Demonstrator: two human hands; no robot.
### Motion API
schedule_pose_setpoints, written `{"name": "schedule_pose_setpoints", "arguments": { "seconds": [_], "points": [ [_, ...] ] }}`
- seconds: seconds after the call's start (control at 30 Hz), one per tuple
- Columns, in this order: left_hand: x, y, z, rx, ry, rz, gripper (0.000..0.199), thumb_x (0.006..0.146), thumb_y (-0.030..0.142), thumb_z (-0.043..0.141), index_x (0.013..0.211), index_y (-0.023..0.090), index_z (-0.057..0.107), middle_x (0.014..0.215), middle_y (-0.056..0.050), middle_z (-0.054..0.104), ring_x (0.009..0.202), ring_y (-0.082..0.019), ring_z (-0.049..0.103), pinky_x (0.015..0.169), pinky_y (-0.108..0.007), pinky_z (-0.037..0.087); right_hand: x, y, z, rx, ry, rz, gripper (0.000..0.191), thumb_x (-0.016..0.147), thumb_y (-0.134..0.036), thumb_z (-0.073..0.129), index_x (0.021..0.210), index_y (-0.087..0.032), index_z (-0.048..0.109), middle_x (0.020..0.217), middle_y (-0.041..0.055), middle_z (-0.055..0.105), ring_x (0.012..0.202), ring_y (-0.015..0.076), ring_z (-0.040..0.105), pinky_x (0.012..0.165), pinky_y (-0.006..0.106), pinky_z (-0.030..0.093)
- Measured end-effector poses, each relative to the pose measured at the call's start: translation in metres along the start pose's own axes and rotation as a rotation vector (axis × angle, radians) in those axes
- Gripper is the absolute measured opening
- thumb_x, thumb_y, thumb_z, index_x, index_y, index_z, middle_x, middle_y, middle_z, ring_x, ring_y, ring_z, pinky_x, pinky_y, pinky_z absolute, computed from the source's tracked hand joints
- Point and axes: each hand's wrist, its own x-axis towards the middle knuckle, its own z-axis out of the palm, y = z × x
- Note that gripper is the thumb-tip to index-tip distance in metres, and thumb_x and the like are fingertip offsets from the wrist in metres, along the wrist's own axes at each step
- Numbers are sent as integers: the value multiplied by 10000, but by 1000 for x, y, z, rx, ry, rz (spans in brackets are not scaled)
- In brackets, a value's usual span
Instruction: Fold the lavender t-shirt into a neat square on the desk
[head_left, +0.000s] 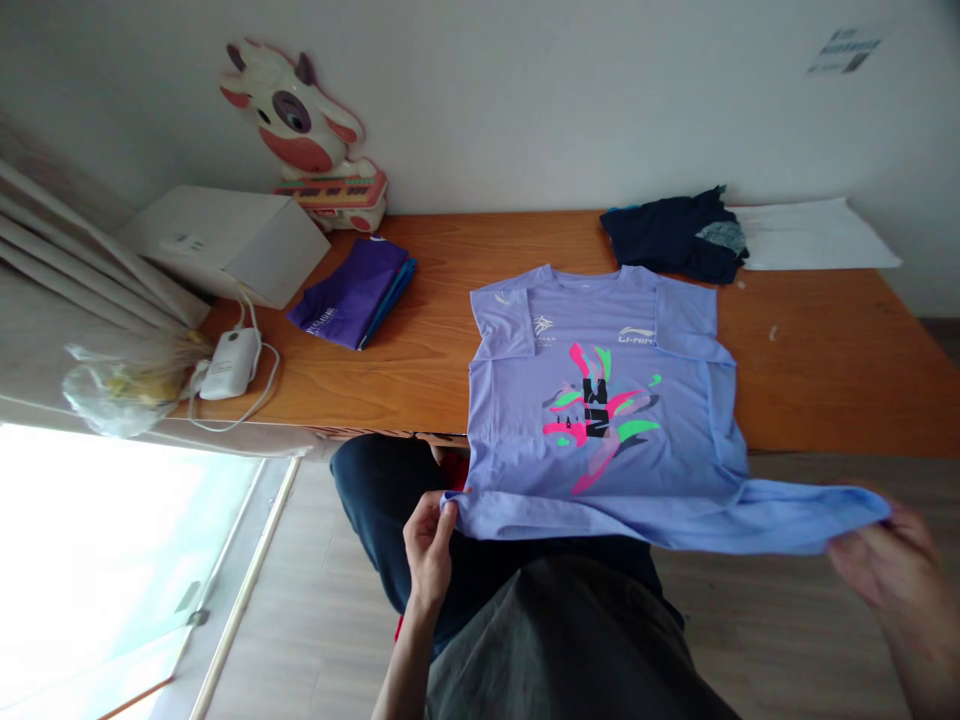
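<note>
1. The lilac T-shirt (600, 420) lay face up on the wooden desk (450, 330), its collar toward the wall and its lower part hanging off the near edge, stretched between 2 hands.
2. The right hand (892, 560) was blurred and partly cut off by the frame's corner; it seemed closed on the hem's right corner, though the fingers were hard to make out.
3. The left hand (429, 545) pinched the hem's left corner between thumb and fingers, clearly closed on the cloth.
4. The shirt's 2 sleeves were folded inward over the chest, and a print in pink, green and black sat at the centre, with small white logos above it.
5. The hem hid part of the person's lap; dark clothing showed beneath it.
6. On the desk lay 1 folded purple garment (352, 292) to the left and 1 dark bundled garment (675, 235) behind the shirt, well apart from each other.
7. 1 white sheet of paper (814, 235) lay beside the dark bundle.
8. Farther left stood 1 white box (225, 240), 1 cow-shaped toy (300, 120), 1 white charger (229, 365) with its cord, and 1 clear plastic bag (124, 385) whose contents could not be told.
</note>
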Motion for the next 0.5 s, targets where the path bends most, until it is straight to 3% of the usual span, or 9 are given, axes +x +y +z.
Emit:
{"name": "schedule_pose_setpoints", "arguments": {
  "seconds": [0.07, 0.13, 0.33, 0.5],
  "points": [
    [-2, -4, 1, 12, -38, -36, 473, 920, 662, 910, 944, 198, 824, 785, -20, 694, 710, -168, 588, 673, -262, 451, 2, 14, -18, -70, -81, 185, 489, 319, -311, 1006, 783, -300, 852, 815, 50, 795, 666, 245, 714, 543, 317, 609],
    [-4, -5, 4, 28, -107, -81, 485, 901, 662, 928, 971, 193, 830, 779, -13, 677, 701, -153, 542, 660, -256, 417, 1, 27, -31, -121, -101, 269, 505, 301, -336, 1018, 786, -329, 876, 825, 52, 822, 697, 283, 763, 566, 338, 641],
    [-15, -3, -1, 84, -223, -158, 509, 911, 677, 912, 977, 179, 826, 738, -9, 639, 681, -147, 495, 642, -260, 365, -3, 56, -65, -221, -133, 306, 522, 281, -438, 978, 796, -396, 906, 892, 41, 867, 805, 388, 841, 704, 456, 679],
    [-25, -9, -12, 110, -309, -194, 491, 949, 669, 877, 965, 180, 842, 798, -33, 678, 734, -173, 544, 678, -272, 409, -10, 64, -79, -441, -241, 296, 547, 266, -484, 970, 809, -456, 909, 1007, 25, 902, 1056, 477, 855, 908, 515, 614]
  ]
}}
